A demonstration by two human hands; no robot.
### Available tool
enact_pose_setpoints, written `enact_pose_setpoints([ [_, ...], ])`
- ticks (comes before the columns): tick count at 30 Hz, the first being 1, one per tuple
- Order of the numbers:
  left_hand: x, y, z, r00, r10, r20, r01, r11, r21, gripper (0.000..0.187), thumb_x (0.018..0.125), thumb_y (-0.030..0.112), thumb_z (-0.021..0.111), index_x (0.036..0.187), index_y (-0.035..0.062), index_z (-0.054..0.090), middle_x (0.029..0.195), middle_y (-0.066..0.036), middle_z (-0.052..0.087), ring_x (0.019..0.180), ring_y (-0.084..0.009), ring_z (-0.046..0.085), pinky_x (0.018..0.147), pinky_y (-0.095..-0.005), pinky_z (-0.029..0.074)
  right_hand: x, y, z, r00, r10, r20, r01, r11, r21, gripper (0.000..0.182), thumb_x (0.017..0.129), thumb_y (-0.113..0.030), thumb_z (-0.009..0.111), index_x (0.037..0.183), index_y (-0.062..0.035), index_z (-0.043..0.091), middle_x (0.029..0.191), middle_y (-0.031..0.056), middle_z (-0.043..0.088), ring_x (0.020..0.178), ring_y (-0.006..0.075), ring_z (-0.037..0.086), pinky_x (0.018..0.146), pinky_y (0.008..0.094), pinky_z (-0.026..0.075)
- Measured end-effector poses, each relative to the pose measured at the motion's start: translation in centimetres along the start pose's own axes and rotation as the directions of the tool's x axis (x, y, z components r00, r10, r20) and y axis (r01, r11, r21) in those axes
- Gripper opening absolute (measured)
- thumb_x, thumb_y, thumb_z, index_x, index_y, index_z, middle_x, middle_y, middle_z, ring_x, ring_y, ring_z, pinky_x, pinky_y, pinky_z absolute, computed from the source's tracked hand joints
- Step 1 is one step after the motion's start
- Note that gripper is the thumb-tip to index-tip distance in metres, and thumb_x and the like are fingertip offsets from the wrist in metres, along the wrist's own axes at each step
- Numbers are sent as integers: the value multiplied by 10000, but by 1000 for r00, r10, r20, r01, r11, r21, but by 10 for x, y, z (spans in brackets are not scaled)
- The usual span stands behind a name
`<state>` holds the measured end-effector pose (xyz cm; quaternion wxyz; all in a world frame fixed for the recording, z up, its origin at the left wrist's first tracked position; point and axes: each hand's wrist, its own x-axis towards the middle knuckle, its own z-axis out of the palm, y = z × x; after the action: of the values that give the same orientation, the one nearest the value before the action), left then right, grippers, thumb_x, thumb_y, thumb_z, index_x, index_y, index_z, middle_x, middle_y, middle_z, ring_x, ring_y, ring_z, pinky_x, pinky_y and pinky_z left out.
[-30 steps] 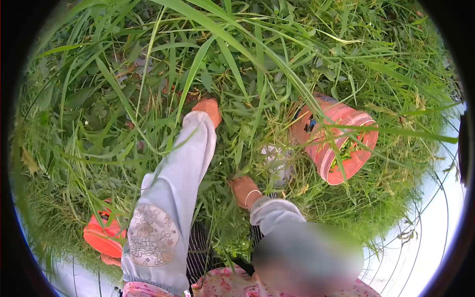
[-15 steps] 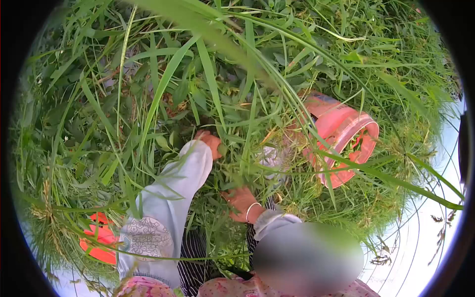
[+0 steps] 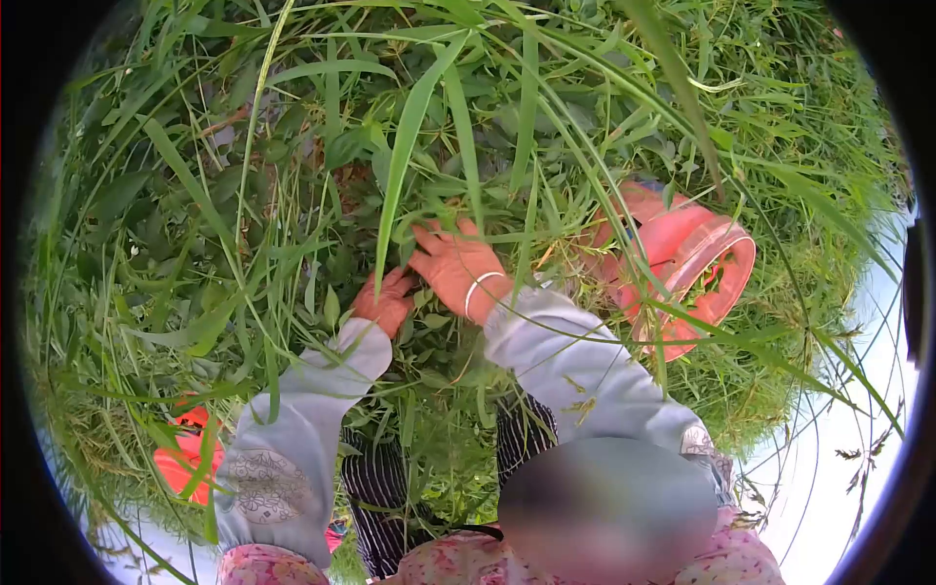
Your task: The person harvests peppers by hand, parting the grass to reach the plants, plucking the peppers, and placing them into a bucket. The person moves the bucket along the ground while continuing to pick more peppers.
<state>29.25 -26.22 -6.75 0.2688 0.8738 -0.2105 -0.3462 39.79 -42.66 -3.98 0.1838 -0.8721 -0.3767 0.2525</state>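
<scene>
Left of the pink bucket [image 3: 673, 240], green oval-leaved plants [image 3: 437, 339] surround the right hand [image 3: 458, 271], fingers spread, and left hand [image 3: 384, 306], grip unclear.

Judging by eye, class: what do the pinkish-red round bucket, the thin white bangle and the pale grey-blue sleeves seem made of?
Bucket: probably smooth plastic with a slight sheen, judging by its even colour and clean rim.
Bangle: smooth, pale band, perhaps plastic or metal; too small to settle.
Sleeves: most likely matte fabric, as they crease softly.
</scene>
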Motion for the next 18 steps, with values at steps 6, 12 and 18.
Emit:
enact_pose_setpoints([
  [6, -2, 3, 7, 999, 0, -52, 0, 1000, 7, 306, 723, 92, 549, 1009, 114, 655, 1234, -82, 517, 1298, -249, 320, 1068, -471, 243, -14, 42, -28, 864, 338, 373, -268, 936, -227, 281, 736, -54, 518, 1007, -98, 578, 1081, 85, 543, 1014, 279, 530, 847, 416, 427],
  [12, -8, 2, 8, 997, 5, -74, -9, 998, -56, 442, 751, 61, 527, 1179, 163, 564, 1306, -95, 461, 1322, -251, 281, 1086, -470, 216, -63, 81, -47, 957, 174, 232, -152, 982, -109, 352, 696, -14, 545, 1039, -91, 546, 1101, 118, 528, 985, 310, 542, 827, 390, 461],
  [18, -11, 5, -21, 992, 38, 121, -40, 999, 11, 484, 764, 45, 521, 1232, 165, 501, 1370, -106, 383, 1341, -245, 242, 1085, -443, 227, -78, 129, -69, 964, 226, 142, -264, 886, 382, 555, 661, 76, 562, 1184, -102, 514, 1197, 98, 520, 1081, 282, 494, 890, 356, 422],
])
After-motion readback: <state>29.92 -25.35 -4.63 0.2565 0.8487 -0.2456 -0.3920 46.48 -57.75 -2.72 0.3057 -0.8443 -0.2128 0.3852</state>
